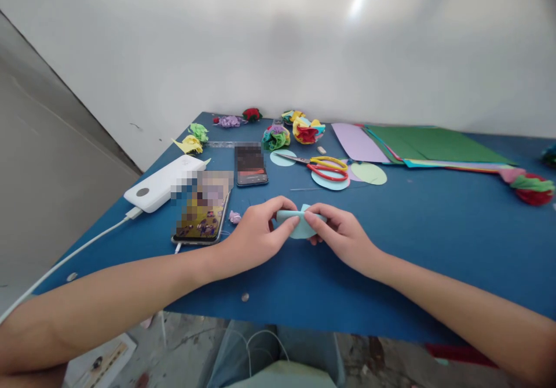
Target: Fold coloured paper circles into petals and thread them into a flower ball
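Both hands meet over the near middle of the blue table (434, 231). My left hand (256, 234) and my right hand (341, 234) pinch a folded light blue paper piece (299, 226) between thumbs and fingers, one on each side. The paper is bent over itself and sits just above the tabletop. A small purple paper scrap (235, 216) lies just left of my left hand.
Two phones (202, 208) (251, 165) and a white power bank (163, 182) with a cable lie left. Scissors (324, 166) rest on paper circles (369, 174) behind the hands. Crumpled paper flowers (306, 130) line the back; coloured sheets (430, 145) lie at the right, with another flower (534, 188).
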Demonstrator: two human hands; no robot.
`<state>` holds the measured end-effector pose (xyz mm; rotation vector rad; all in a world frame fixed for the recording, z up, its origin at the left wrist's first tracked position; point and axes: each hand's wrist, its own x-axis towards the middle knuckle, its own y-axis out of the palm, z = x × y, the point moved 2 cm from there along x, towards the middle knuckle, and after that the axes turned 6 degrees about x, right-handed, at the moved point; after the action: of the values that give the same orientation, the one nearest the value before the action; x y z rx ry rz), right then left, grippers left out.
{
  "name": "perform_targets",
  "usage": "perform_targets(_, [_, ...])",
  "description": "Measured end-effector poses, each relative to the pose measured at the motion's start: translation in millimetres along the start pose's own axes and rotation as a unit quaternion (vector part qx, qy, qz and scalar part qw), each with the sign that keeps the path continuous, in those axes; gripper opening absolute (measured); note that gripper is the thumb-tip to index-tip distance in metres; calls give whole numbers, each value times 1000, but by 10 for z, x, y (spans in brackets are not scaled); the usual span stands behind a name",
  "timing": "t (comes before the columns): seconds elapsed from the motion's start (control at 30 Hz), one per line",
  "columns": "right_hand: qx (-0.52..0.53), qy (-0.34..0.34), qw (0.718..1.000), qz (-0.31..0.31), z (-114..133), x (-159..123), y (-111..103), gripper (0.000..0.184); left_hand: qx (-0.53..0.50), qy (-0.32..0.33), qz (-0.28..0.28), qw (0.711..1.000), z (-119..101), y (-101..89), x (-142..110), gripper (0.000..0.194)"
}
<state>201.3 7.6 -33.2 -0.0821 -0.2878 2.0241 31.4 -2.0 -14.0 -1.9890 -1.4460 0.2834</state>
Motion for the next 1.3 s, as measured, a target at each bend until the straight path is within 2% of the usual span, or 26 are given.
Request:
perform_targets(0.3, [-39,-24,999,28,-40,-6,25,28,29,-10,28,999,14,-8,18,26])
perform_targets(0.57, [-36,-29,999,4,-44,-10,7,25,-18,-18,68,997,-11,-27,28,38])
perform_targets(0.7, [-48,-30,998,-12,-40,-5,-3,27,-39,-7,76,996,-31,-41,15,29])
perform_targets(0.77, [-49,-29,998,-15,-40,-1,-7,28,-21,4,69,997,-36,-56,0,27])
perform_targets(0.9, [-32,-24,999,-17,-53,6,-17,30,17,72,90,993,-66,-64,-39,38])
perform_targets(0.97, [-29,-23,999,-17,-58,10,-22,30,26,85,86,992,-78,-58,-53,40])
perform_targets(1.07, [-43,-23,999,-23,-54,13,-27,32,14,41,67,997,-78,-54,-64,37])
perform_targets(1.2, [-74,-24,996,-44,-37,19,-28,33,-49,-6,87,995,-89,-73,-70,37])
perform_targets(1.3, [-104,-29,993,-45,-25,24,-20,34,-47,-25,84,995,-85,-85,-54,36])
